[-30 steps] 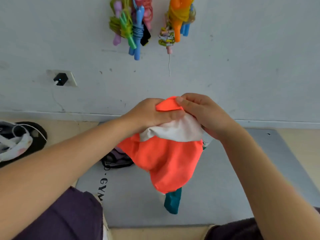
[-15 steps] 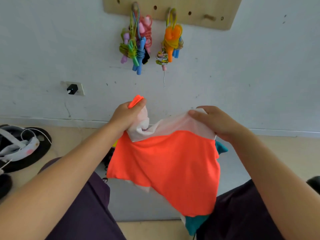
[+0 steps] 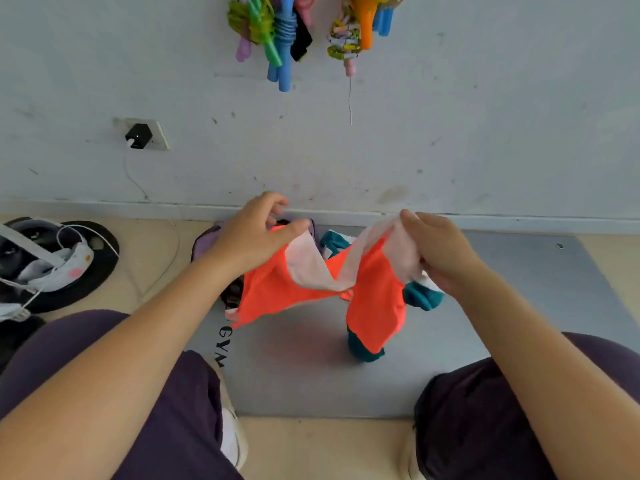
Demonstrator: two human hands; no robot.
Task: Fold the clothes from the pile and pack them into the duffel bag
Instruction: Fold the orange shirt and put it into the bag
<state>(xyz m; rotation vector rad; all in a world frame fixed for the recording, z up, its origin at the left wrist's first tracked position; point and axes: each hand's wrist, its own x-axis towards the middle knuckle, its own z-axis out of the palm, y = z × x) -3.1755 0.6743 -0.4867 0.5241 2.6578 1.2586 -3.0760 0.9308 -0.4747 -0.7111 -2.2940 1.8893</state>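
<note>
L hand (image 3: pixel 254 237) and R hand (image 3: pixel 438 251) are pulling apart now. 1 s ago they were bunched together on one corner; now there's a wide gap btwn them. The orange garment (image 3: pixel 273 289) is opening out: it was hanging as a flat panel half a sec ago, and now it's sagging in the middle w/ a twist, its white lining (image 3: pixel 311 265) showing across the dip. R side is drooping in a long fold toward the grey mat (image 3: pixel 519 306). Hands are dropping lower vs the wall, down around the skirting line. Teal part (image 3: pixel 422 296) is now peeking out under the R hand. L fingers (image 3: pixel 277 200) are loosening, index lifting off the cloth, thumb pinning the edge.
</note>
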